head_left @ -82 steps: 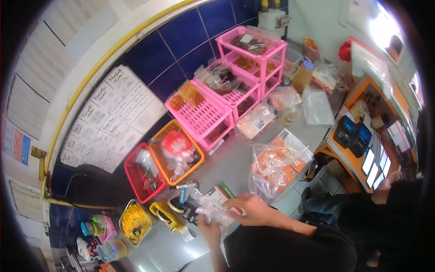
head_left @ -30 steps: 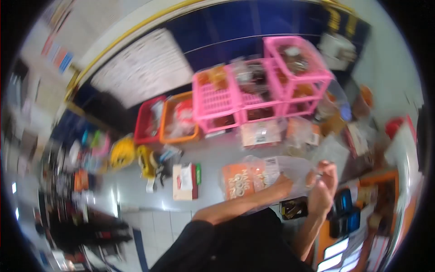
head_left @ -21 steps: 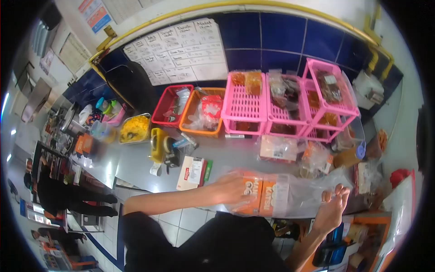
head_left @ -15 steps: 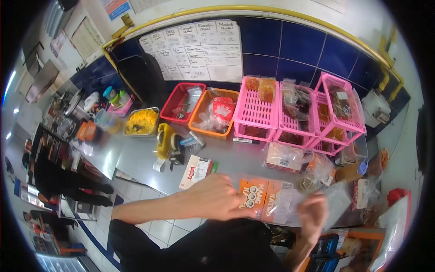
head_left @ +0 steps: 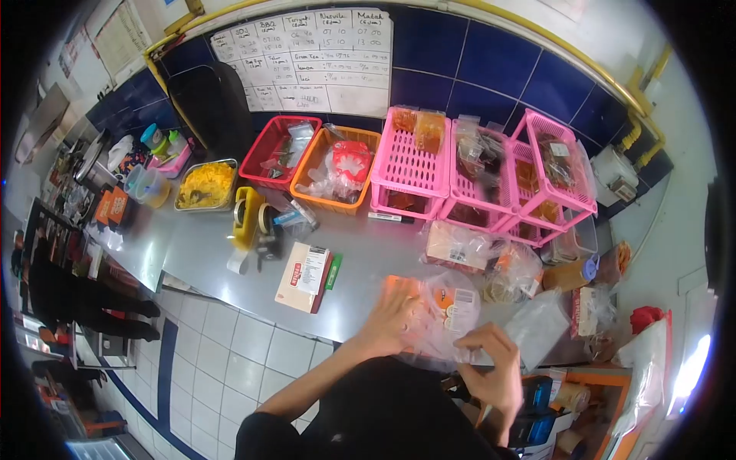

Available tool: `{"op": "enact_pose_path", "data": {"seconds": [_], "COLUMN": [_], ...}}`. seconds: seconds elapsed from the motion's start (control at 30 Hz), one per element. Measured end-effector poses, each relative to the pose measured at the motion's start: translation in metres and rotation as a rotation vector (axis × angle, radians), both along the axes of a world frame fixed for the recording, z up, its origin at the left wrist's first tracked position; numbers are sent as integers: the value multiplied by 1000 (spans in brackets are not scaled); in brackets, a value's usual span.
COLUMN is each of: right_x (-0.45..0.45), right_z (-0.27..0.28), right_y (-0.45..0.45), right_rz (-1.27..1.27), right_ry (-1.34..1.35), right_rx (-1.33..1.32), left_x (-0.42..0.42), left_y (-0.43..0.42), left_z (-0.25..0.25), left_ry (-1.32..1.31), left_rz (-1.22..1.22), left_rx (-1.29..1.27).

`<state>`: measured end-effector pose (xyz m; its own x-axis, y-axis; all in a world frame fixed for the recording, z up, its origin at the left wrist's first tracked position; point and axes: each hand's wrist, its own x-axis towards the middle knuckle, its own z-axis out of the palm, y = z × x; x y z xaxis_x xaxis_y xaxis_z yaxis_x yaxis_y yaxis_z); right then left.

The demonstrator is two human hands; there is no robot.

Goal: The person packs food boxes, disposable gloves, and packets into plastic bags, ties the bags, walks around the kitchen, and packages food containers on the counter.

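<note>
An orange printed package lies at the front edge of the steel counter, with a clear plastic bag over much of it. My left hand grips the package's left side, its fingers partly blurred. At the lower right corner, my right hand pinches the edge of the plastic bag between thumb and fingers. Just right of the hands is a sheet of clear plastic. A flat box with a white label rests on the counter to the left.
Pink baskets with bagged food line the wall beside an orange basket and a red basket. A yellow tape dispenser stands near a tray of yellow food. Bagged items sit behind my hands. Another person stands far left.
Clear plastic now bunches over the orange package, which lay flatter and more visible before. My right hand has moved in to pinch the bag's edge. The camera view has shifted.
</note>
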<state>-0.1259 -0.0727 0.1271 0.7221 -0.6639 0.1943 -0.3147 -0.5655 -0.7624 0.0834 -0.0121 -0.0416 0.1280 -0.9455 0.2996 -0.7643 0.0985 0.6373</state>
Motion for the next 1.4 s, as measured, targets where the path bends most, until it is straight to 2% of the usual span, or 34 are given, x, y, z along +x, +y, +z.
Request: {"op": "enact_pose_path", "data": {"seconds": [0.07,0.1,0.13,0.17,0.2,0.27,0.3,0.37,0.4,0.47,0.5,0.53,0.6,0.7,0.77,0.8,0.83,0.9,0.93,1.0,1.03,1.07,1.1,1.13,1.2,1.23,1.3,1.33,1.4], "right_x": [-31,-43,-56,-64,-66,-48,-26,8,21,36,39,41,40,30,21,17,12,10,8,12,20,27,39,43,48,46,41,41,47], "right_z": [3,3,3,-32,-73,-140,-161,-192,-211,-257,-258,-260,-266,-267,-226,-200,-173,-164,-171,-199,-227,-244,-243,-248,-261,-264,-270,-273,-280], "right_y": [-3,-5,-8,-22,-35,-48,-45,-49,-52,-57,-59,-56,-54,-52,-43,-39,-35,-32,-30,-33,-35,-36,-40,-40,-38,-39,-43,-45,-49], "right_rz": [74,-97,-270,-374,-247,-109,-97,-66,-54,-259,-256,-321,-372,-346,-162,-158,-129,-112,-95,-86,-147,-203,-150,-147,-158,-152,-136,-129,-184], "right_ry": [68,162,257,300,401,367,234,199,179,-57,-75,-112,-137,-262,-348,-346,-191,-32,-30,-26,34,93,-20,-18,16,21,-134,-187,-507], "right_rx": [31,15,5,113,26,-62,-60,-66,-72,-132,-142,214,580,743,622,621,284,-52,18,93,-24,-144,-156,-152,111,111,324,394,602], "left_x": [-13,-17,-23,-25,-27,-25,-26,-18,-12,-1,-1,-2,-14,-25,-32,-33,-29,-22,-27,-38,-37,-36,-35,-33,-30,-29,-30,-31,-35], "left_y": [-17,-25,-29,-23,-17,-16,-14,-11,-10,-5,4,4,3,-22,-25,-26,-25,-20,-23,-27,-26,-26,-25,-25,-17,-12,-1,6,14], "left_z": [-57,-92,-129,-129,-130,-72,-76,-83,-80,-62,-37,-36,-40,-93,-99,-101,-105,-107,-105,-78,-79,-81,-81,-82,-82,-82,-79,-69,-50], "left_ry": [-6,-1,223,331,438,540,538,599,583,375,395,383,11,38,136,227,224,520,524,576,577,420,342,263,698,702,277,275,-179], "left_rz": [-178,-178,-165,-175,-176,-120,-127,-77,-75,-170,-116,-114,16,-48,-30,-17,-17,7,-1,243,238,202,188,173,125,130,-29,-24,169], "left_rx": [-81,-85,17,87,156,-19,-13,99,92,-111,-50,-53,-58,-53,-37,-20,-23,246,247,-31,-19,20,39,55,77,76,-183,-187,-12]}}
